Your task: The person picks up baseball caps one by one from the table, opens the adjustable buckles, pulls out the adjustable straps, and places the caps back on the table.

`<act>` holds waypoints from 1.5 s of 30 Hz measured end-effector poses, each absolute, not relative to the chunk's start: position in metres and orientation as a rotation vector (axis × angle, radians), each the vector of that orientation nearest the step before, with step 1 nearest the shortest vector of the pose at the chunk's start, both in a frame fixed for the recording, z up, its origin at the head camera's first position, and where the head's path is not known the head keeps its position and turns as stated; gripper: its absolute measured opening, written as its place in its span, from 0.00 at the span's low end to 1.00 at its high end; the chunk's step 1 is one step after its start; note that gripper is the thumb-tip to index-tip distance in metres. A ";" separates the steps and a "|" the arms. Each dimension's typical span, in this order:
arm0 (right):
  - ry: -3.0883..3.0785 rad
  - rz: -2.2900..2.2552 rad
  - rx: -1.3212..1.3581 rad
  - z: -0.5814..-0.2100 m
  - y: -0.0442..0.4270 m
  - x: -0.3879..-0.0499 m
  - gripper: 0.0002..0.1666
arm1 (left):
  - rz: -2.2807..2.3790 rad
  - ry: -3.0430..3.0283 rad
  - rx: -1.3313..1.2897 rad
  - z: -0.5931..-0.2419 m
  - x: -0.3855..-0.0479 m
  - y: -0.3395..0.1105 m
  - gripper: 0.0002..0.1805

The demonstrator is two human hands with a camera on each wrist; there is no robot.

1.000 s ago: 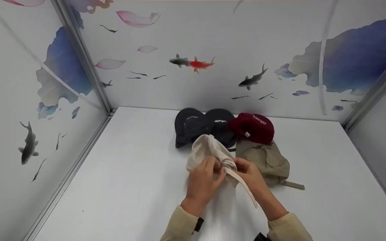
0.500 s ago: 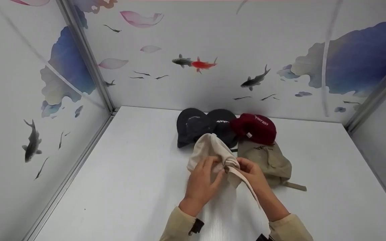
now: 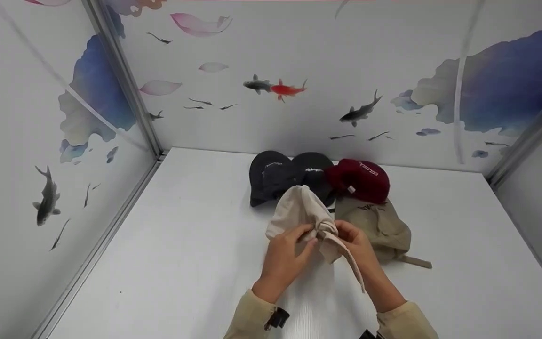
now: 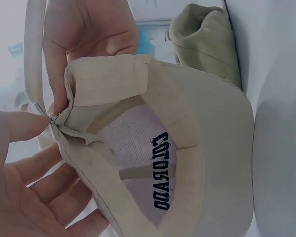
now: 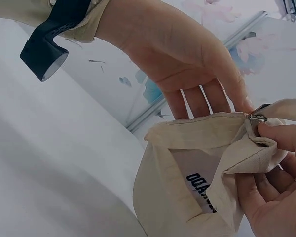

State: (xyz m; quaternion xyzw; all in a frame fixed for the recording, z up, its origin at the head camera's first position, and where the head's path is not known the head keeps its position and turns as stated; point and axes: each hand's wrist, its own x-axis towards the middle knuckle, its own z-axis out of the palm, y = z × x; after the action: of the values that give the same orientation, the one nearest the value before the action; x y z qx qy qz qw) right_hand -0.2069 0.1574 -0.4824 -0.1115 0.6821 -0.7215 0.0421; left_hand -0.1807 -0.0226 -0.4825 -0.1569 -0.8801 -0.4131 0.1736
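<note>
Both hands hold a light beige cap (image 3: 294,209) above the table. Its strap (image 3: 357,270) hangs down beside the right hand. My left hand (image 3: 281,261) grips the band edge, its thumb at a small metal buckle (image 4: 52,120) in the left wrist view. The right hand (image 3: 364,256) pinches the bunched band and strap by the buckle (image 5: 259,117), with its fingers beneath the fabric in the right wrist view. Dark lettering (image 4: 161,170) shows through inside the crown, reversed. The cap's opening faces both wrist cameras.
Two dark caps (image 3: 271,176) lie overlapping at the back of the white table (image 3: 181,226). A red cap (image 3: 362,179) rests against an olive cap (image 3: 379,230), whose strap (image 3: 417,262) sticks out to the right. Printed walls stand behind and at both sides.
The hands stay at the cap's band; the left hand's fingers have shifted slightly around the buckle area. The whole head view has moved a little, and the other caps lie as before.
</note>
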 end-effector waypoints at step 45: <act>2.114 -2.254 -0.464 -0.488 0.162 -0.208 0.07 | -1.258 -2.456 -0.338 -0.477 -0.181 -0.013 0.14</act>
State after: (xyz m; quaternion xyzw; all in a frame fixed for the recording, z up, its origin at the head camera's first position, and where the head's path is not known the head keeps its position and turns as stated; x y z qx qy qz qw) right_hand -0.2077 0.1623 -0.4875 -0.1485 0.6766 -0.7212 0.0082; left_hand -0.1807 -0.0133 -0.4774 -0.1195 -0.8691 -0.4451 0.1798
